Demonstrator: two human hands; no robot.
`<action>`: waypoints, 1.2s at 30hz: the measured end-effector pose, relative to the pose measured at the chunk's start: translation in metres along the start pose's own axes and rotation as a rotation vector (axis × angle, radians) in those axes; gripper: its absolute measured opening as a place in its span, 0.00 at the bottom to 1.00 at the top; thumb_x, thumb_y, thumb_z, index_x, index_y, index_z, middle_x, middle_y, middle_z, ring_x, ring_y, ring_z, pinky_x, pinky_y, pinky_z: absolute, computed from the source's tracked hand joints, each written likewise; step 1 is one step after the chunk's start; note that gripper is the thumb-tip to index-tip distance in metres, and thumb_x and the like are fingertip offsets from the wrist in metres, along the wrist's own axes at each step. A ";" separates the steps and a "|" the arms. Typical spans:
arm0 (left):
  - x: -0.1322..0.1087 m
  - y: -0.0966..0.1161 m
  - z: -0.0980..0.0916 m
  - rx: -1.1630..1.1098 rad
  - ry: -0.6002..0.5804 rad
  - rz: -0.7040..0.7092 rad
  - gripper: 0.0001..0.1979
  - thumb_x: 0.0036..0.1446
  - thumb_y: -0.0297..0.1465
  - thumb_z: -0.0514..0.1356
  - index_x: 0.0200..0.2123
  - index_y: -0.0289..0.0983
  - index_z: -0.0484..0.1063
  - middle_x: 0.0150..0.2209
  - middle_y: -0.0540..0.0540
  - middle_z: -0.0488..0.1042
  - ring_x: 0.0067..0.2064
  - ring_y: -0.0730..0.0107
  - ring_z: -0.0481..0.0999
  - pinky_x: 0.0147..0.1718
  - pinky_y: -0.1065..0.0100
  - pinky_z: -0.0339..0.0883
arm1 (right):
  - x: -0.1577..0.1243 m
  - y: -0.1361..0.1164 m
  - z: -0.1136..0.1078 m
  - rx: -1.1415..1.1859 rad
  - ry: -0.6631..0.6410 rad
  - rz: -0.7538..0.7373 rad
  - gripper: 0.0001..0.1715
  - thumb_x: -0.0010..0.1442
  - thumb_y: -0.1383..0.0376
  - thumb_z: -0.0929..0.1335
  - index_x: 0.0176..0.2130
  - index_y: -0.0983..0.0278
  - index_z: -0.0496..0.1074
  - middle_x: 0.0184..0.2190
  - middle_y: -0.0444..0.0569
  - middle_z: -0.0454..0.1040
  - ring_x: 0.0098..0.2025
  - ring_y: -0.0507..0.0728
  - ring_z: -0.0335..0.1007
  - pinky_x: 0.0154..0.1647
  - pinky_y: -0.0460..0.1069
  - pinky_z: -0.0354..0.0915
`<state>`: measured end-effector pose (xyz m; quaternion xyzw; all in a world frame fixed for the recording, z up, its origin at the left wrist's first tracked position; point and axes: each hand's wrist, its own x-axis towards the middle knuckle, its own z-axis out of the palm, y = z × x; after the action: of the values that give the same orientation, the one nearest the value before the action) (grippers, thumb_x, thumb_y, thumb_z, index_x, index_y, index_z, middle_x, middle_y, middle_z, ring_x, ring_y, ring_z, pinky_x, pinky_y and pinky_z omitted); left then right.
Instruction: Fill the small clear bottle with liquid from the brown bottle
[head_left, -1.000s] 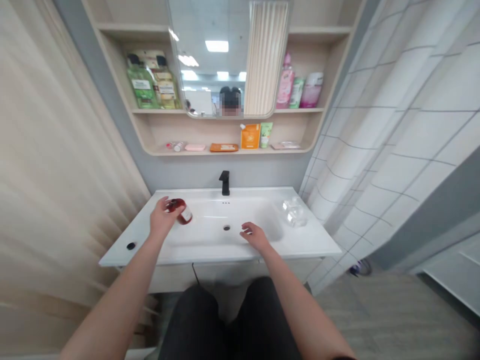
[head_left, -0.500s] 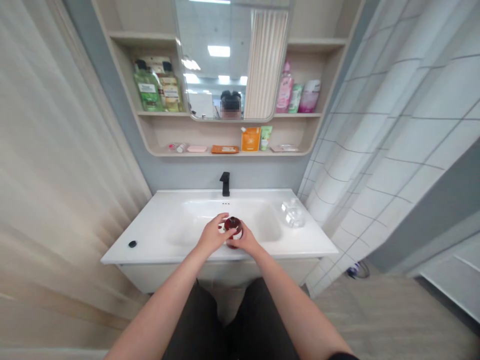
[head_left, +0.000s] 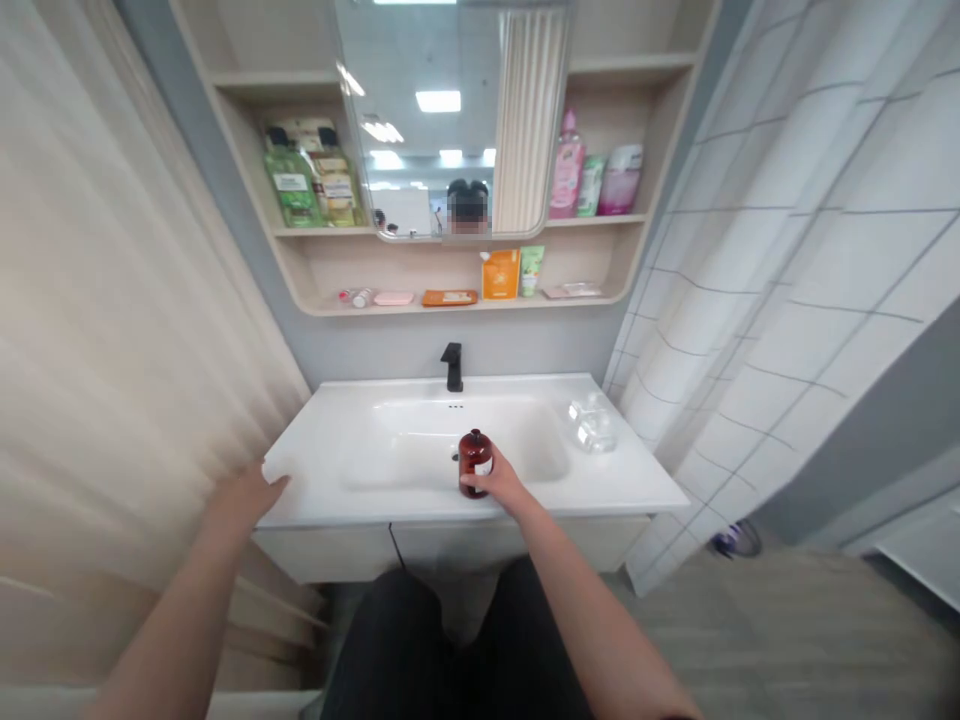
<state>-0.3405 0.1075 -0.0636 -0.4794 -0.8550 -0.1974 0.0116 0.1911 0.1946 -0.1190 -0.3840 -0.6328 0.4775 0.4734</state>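
An amber-brown bottle [head_left: 474, 456] with a white label and an uncapped-looking narrow neck stands upright at the front rim of the white sink [head_left: 360, 470]. My right hand [head_left: 496, 480] is wrapped round its lower right side, thumb across the front. My left hand [head_left: 251, 497] is at the front left corner of the counter, away from the bottle. Its thumb points right, while its other fingers are blurred and partly hidden. The small black round piece that lay at this corner cannot be seen now.
A black faucet [head_left: 453, 367] rises behind the basin. Clear plastic containers [head_left: 592, 424] sit on the counter's right side. A shelf [head_left: 450, 308] above holds packets, tubes and bottles. Curtains hang at left [head_left: 150, 300] and right [head_left: 750, 300].
My left hand has let go of the bottle and moved left to the counter's corner, over where the black piece lay. My right hand keeps hold of the bottle.
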 end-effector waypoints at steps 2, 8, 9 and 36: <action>0.005 0.002 0.006 0.135 -0.145 -0.016 0.35 0.55 0.48 0.65 0.60 0.31 0.75 0.57 0.24 0.82 0.61 0.29 0.81 0.60 0.44 0.73 | -0.001 0.000 0.000 -0.023 0.000 0.001 0.45 0.45 0.54 0.84 0.59 0.57 0.74 0.54 0.51 0.83 0.57 0.67 0.78 0.67 0.64 0.68; 0.003 0.013 0.016 0.229 -0.222 0.089 0.27 0.58 0.39 0.60 0.57 0.31 0.78 0.52 0.28 0.84 0.60 0.36 0.82 0.60 0.48 0.73 | -0.003 -0.001 -0.001 -0.072 -0.002 0.003 0.44 0.44 0.56 0.84 0.58 0.58 0.75 0.51 0.50 0.83 0.55 0.67 0.78 0.65 0.63 0.69; 0.002 0.014 0.015 0.212 -0.217 0.106 0.23 0.56 0.37 0.60 0.52 0.32 0.79 0.48 0.29 0.85 0.58 0.37 0.82 0.59 0.49 0.73 | -0.003 -0.001 0.000 -0.072 0.001 0.002 0.43 0.45 0.56 0.84 0.58 0.58 0.75 0.51 0.50 0.83 0.55 0.67 0.77 0.65 0.63 0.69; -0.135 0.319 0.059 -1.229 -0.275 0.447 0.10 0.56 0.34 0.70 0.42 0.40 0.80 0.42 0.44 0.85 0.45 0.60 0.87 0.53 0.56 0.81 | -0.005 -0.005 0.003 -0.107 -0.080 -0.062 0.49 0.45 0.57 0.85 0.62 0.57 0.71 0.53 0.49 0.81 0.54 0.64 0.79 0.64 0.62 0.71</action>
<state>0.0055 0.1655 -0.0421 -0.5853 -0.4610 -0.5784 -0.3321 0.1889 0.1882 -0.1153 -0.3698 -0.6873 0.4431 0.4410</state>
